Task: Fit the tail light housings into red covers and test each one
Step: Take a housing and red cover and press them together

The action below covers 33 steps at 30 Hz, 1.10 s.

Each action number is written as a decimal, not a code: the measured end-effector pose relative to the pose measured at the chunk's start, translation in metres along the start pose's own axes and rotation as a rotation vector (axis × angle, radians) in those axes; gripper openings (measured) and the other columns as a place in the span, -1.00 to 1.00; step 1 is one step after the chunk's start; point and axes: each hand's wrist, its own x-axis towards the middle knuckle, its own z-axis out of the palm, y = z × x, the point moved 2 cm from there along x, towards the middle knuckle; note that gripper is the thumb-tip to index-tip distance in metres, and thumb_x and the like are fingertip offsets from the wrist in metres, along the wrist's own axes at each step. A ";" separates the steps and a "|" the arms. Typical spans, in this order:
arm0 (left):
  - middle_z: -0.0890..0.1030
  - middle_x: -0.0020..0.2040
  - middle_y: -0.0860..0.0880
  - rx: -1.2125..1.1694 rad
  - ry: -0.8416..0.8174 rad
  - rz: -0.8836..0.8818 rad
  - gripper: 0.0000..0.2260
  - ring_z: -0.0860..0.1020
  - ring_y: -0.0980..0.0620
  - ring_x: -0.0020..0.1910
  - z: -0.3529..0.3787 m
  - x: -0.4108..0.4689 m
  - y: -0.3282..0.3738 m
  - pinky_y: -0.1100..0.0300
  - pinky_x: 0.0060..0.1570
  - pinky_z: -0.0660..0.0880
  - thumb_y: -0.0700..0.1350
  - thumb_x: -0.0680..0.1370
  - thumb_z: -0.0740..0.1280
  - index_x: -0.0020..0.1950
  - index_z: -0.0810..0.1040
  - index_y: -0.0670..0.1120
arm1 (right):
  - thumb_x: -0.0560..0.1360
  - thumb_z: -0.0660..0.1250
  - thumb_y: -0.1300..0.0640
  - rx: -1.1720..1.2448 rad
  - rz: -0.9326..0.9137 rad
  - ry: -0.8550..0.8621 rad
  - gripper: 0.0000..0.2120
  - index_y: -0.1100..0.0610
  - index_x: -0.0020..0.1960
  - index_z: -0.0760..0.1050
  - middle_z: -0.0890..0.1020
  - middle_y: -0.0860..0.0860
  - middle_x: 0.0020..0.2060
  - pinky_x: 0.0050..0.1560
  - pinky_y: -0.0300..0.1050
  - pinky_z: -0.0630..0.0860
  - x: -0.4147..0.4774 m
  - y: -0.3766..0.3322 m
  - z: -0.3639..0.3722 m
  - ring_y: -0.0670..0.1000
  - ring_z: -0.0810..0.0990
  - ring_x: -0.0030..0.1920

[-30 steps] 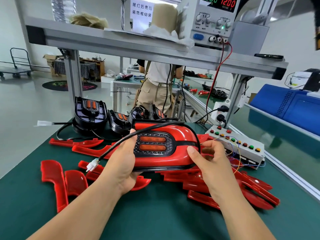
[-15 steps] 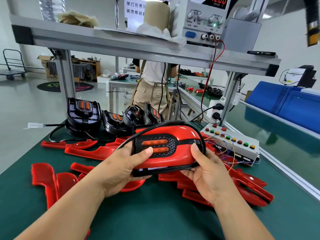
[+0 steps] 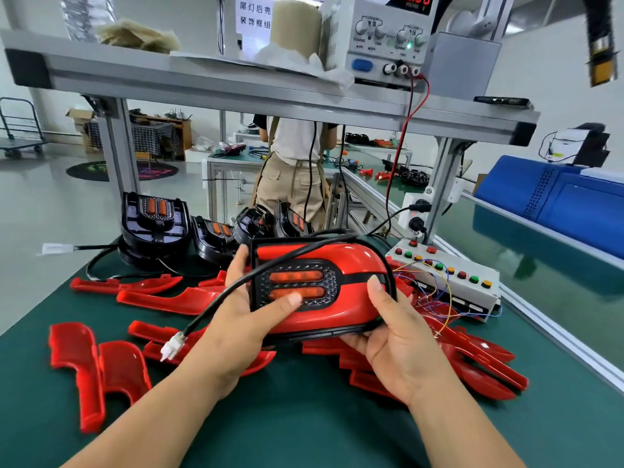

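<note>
head view: left hand and right hand each grip an end of the covered tail light above the green bench, thumbs on its face. uneven pressure could leave the cover half seated; the dangling cable may snag loose red covers. behind: black housings, button box, power supply on a shelf.

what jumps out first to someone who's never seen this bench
The red tail light sits mid-frame, gripped by the left hand and right hand, with its black cable looping over it. Around it, loose red covers litter the green mat, and black housings stand at the back left. On the shelf above, a power supply shows red digits.
</note>
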 end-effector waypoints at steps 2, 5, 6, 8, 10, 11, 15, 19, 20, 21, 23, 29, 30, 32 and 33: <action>0.63 0.17 0.10 0.103 0.185 0.011 -0.26 0.61 0.11 0.15 -0.002 0.003 -0.001 0.07 0.13 0.55 -0.03 0.48 0.44 0.50 0.08 0.27 | 0.39 0.38 -0.07 0.044 0.016 0.018 -0.57 0.08 0.20 0.52 0.71 0.11 -0.08 -0.27 -0.08 0.61 0.000 0.002 0.001 0.04 0.71 -0.15; 0.64 0.03 0.17 0.206 0.213 -0.012 -0.76 0.64 0.23 -0.09 0.000 0.003 -0.002 0.24 -0.32 0.59 -0.05 0.61 0.30 0.16 0.35 0.25 | 0.38 0.37 -0.11 0.092 0.053 0.038 -0.52 0.09 0.23 0.49 0.71 0.11 -0.10 -0.24 -0.05 0.62 0.001 0.008 0.004 0.06 0.70 -0.15; 0.64 -0.01 0.20 0.205 0.175 -0.041 -0.81 0.62 0.29 -0.15 0.002 0.003 -0.003 0.33 -0.39 0.53 -0.07 0.62 0.27 0.07 0.40 0.26 | 0.38 0.37 -0.13 0.099 0.062 0.041 -0.49 0.08 0.25 0.47 0.70 0.12 -0.08 -0.23 -0.03 0.62 0.001 0.010 0.005 0.07 0.70 -0.14; 0.64 -0.03 0.17 0.219 0.078 -0.107 -0.85 0.59 0.33 -0.24 0.000 0.003 -0.008 0.37 -0.37 0.48 -0.04 0.62 0.27 -0.07 0.49 0.23 | 0.36 0.36 -0.18 0.107 0.060 0.053 -0.43 0.06 0.29 0.42 0.70 0.13 -0.03 -0.23 -0.02 0.62 0.002 0.013 0.007 0.10 0.70 -0.11; 0.58 0.07 0.08 0.303 -0.036 -0.066 -0.94 0.56 0.30 -0.21 -0.003 0.004 -0.007 0.36 -0.24 0.47 0.08 0.54 0.37 -0.12 0.57 0.17 | 0.35 0.33 -0.23 0.129 0.048 0.061 -0.37 0.05 0.33 0.40 0.69 0.16 0.03 -0.24 -0.02 0.62 0.003 0.013 0.006 0.12 0.70 -0.06; 0.54 0.13 0.07 0.354 -0.088 -0.022 -0.91 0.55 0.31 -0.16 -0.005 0.004 -0.005 0.37 -0.15 0.46 0.12 0.48 0.44 -0.11 0.61 0.15 | 0.37 0.30 -0.26 0.144 0.042 0.060 -0.34 0.07 0.36 0.40 0.67 0.18 0.07 -0.22 -0.02 0.62 0.003 0.012 0.006 0.14 0.69 -0.02; 0.55 0.09 0.33 0.377 -0.137 0.089 -0.82 0.54 0.32 0.13 -0.007 0.004 0.001 0.51 0.08 0.42 0.02 0.36 0.49 -0.06 0.71 0.12 | 0.37 0.10 -0.38 0.200 0.056 0.060 -0.24 0.15 0.32 0.48 0.65 0.24 0.11 -0.17 0.01 0.64 0.004 0.008 0.004 0.19 0.68 0.04; 0.61 0.04 0.33 0.300 -0.135 0.088 -0.82 0.57 0.30 0.09 -0.005 0.003 0.001 0.50 0.00 0.45 -0.02 0.35 0.45 -0.06 0.71 0.06 | 0.40 0.04 -0.34 0.217 0.067 0.079 -0.26 0.17 0.28 0.51 0.66 0.26 0.09 -0.15 0.05 0.65 0.004 0.008 0.002 0.21 0.68 0.04; 0.61 0.05 0.32 0.311 -0.149 0.102 -0.81 0.56 0.33 0.09 -0.004 0.002 0.002 0.53 0.00 0.43 -0.02 0.36 0.44 -0.04 0.70 0.06 | 0.40 0.04 -0.34 0.214 0.065 0.080 -0.27 0.17 0.28 0.52 0.66 0.26 0.09 -0.13 0.06 0.65 0.004 0.008 0.001 0.21 0.67 0.05; 0.61 0.07 0.29 0.327 -0.156 0.112 -0.80 0.56 0.34 0.09 -0.003 0.002 0.003 0.54 0.02 0.41 -0.01 0.36 0.44 -0.03 0.70 0.06 | 0.41 0.04 -0.34 0.212 0.063 0.080 -0.27 0.16 0.27 0.52 0.66 0.26 0.09 -0.12 0.06 0.65 0.003 0.008 0.002 0.22 0.67 0.06; 0.60 0.12 0.25 0.368 -0.163 0.124 -0.78 0.54 0.34 0.14 -0.003 0.001 0.004 0.53 0.09 0.39 0.03 0.37 0.44 -0.01 0.70 0.09 | 0.41 0.04 -0.35 0.215 0.055 0.073 -0.28 0.16 0.26 0.53 0.65 0.26 0.10 -0.10 0.06 0.65 0.003 0.008 0.001 0.22 0.67 0.06; 0.56 0.26 -0.02 0.353 -0.140 0.119 -0.77 0.53 0.26 0.21 -0.001 -0.002 0.006 0.27 0.31 0.41 0.05 0.42 0.37 0.04 0.70 0.12 | 0.41 0.05 -0.33 0.246 0.041 0.071 -0.30 0.15 0.25 0.54 0.66 0.24 0.11 -0.19 0.00 0.64 0.004 0.009 0.001 0.18 0.68 0.04; 0.60 0.23 0.00 0.324 -0.134 0.105 -0.77 0.55 0.26 0.19 0.000 -0.002 0.006 0.29 0.27 0.43 0.05 0.41 0.37 0.03 0.70 0.11 | 0.41 0.05 -0.33 0.248 0.041 0.074 -0.29 0.15 0.26 0.53 0.65 0.23 0.11 -0.19 -0.01 0.64 0.005 0.009 0.001 0.18 0.68 0.04; 0.66 0.12 0.18 0.309 -0.162 0.105 -0.78 0.55 0.33 0.13 0.003 -0.003 0.006 0.48 0.13 0.40 0.03 0.42 0.35 0.02 0.69 0.10 | 0.41 0.04 -0.34 0.242 0.044 0.079 -0.28 0.17 0.26 0.53 0.65 0.25 0.11 -0.20 -0.01 0.63 0.005 0.009 0.000 0.18 0.68 0.03; 0.64 0.07 0.30 0.325 -0.174 0.118 -0.79 0.54 0.38 0.11 0.004 -0.004 0.006 0.57 0.07 0.36 0.02 0.42 0.35 0.01 0.68 0.10 | 0.43 0.04 -0.34 0.238 0.047 0.081 -0.28 0.18 0.25 0.54 0.65 0.26 0.10 -0.20 -0.01 0.63 0.005 0.009 -0.001 0.19 0.68 0.02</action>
